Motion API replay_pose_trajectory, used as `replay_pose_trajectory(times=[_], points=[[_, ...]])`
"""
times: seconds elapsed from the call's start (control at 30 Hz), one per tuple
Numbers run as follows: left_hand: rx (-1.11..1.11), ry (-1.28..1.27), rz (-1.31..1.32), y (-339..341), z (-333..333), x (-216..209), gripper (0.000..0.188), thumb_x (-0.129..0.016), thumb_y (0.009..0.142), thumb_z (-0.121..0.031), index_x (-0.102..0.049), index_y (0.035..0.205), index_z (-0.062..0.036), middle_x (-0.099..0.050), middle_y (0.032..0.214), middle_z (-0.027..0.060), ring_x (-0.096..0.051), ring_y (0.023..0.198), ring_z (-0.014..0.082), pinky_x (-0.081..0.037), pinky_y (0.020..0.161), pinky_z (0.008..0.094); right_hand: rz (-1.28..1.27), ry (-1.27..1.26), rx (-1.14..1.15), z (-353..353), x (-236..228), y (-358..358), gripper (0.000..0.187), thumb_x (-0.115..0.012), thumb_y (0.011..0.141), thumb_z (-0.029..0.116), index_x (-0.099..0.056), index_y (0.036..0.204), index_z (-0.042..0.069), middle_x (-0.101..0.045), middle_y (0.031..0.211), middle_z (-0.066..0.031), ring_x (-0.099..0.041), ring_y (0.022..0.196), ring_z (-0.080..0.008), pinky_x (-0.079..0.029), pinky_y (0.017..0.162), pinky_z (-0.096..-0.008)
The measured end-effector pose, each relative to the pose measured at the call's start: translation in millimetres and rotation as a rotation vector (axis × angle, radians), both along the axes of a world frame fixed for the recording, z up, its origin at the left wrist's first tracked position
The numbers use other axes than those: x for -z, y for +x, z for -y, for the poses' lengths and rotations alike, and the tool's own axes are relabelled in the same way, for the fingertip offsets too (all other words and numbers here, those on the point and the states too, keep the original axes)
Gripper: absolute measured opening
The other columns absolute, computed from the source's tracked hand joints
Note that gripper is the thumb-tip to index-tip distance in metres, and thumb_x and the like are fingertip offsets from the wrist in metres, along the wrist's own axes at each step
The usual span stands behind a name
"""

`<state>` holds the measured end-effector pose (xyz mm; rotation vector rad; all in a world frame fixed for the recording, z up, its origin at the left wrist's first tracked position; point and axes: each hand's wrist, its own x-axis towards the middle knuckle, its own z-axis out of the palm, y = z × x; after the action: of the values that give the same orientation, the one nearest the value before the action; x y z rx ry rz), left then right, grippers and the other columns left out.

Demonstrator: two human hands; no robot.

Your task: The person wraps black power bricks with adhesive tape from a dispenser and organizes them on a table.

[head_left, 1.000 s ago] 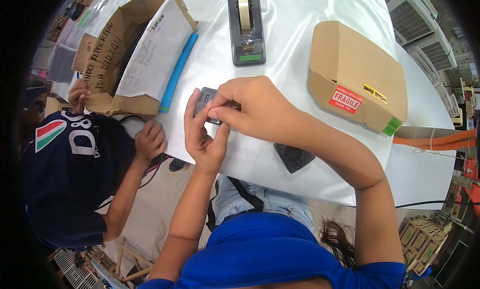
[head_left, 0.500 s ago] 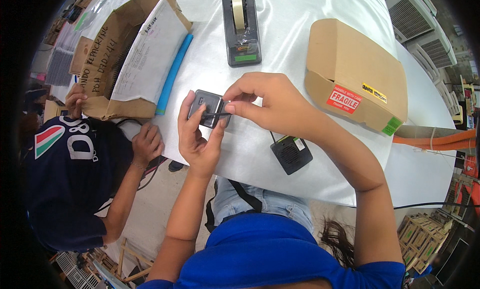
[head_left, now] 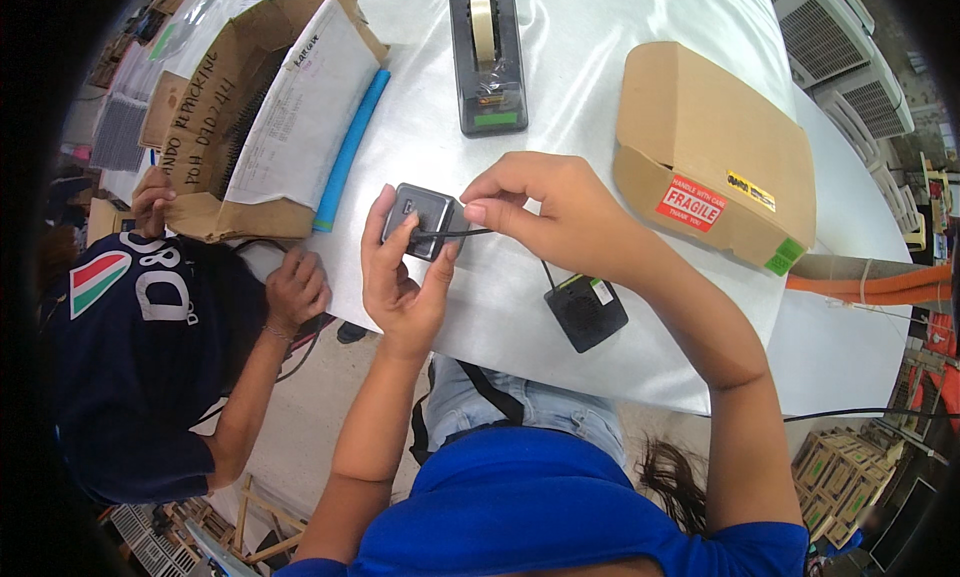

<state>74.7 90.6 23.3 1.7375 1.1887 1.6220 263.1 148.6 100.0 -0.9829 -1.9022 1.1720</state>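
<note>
A small black box-shaped device (head_left: 428, 206) with a glossy rim rests in my left hand (head_left: 402, 287), its fingers and thumb curled round the edges. A black cable (head_left: 462, 233) crosses the face of the device and runs right, under my right hand. My right hand (head_left: 535, 202) is at the device's right edge, thumb and forefinger pinched together. Whatever is in that pinch is too small to make out. Just below it on the table lies a second black device (head_left: 586, 315), square, with a round grille, a white label and a cable leading up from it.
A black tape dispenser (head_left: 488, 62) stands at the far middle of the silvery table (head_left: 570, 37). A closed brown carton (head_left: 715, 142) with a red label sits right. At left are an open cardboard box (head_left: 205, 142), a blue strip (head_left: 350, 152) and a co-worker (head_left: 150, 367) with hands near the box.
My right hand has drawn slightly right from the device. The pale strip seen on the device's right side no longer shows there. My left hand keeps its hold.
</note>
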Motion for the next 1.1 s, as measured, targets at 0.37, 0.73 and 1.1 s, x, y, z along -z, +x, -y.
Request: replay_pose_trajectory(times=[0.37, 0.73, 1.1], points=[[-0.004, -0.024, 0.041, 0.2, -0.2, -1.7, 0.043, -0.070, 0.076, 0.001, -0.054, 0.116, -0.0031, -0.036, 0.137, 0.0251, -0.052, 0.116, 0.0290, -0.049, 0.092, 0.0352, -0.037, -0.170, -0.020, 9.6, 0.4, -13.6, 0.024, -0.067, 0.082, 0.025, -0.066, 0.082, 0.001, -0.064, 0.073, -0.0129, -0.060, 0.067, -0.0202, -0.046, 0.060, -0.0306], [0.016, -0.042, 0.052, -1.0, -0.1, -2.6, 0.044, -0.069, 0.075, 0.005, -0.054, 0.115, -0.0029, -0.034, 0.139, 0.0238, -0.051, 0.117, 0.0286, -0.049, 0.092, 0.0352, -0.009, -0.283, -0.090, 1.9, 24.6, -16.1, 0.015, -0.062, 0.084, 0.016, -0.063, 0.083, 0.001, -0.064, 0.078, -0.0121, -0.060, 0.072, -0.0210, -0.046, 0.066, -0.0317], [0.096, -0.106, 0.079, -6.4, -2.0, -5.1, 0.054, -0.071, 0.076, -0.001, -0.044, 0.124, -0.0020, -0.029, 0.142, 0.0233, -0.052, 0.115, 0.0259, -0.048, 0.093, 0.0335, 0.026, -0.222, -0.056, -1.9, 42.4, -20.5, 0.015, -0.065, 0.081, 0.016, -0.064, 0.082, 0.001, -0.064, 0.075, -0.0137, -0.061, 0.069, -0.0229, -0.046, 0.064, -0.0329]])
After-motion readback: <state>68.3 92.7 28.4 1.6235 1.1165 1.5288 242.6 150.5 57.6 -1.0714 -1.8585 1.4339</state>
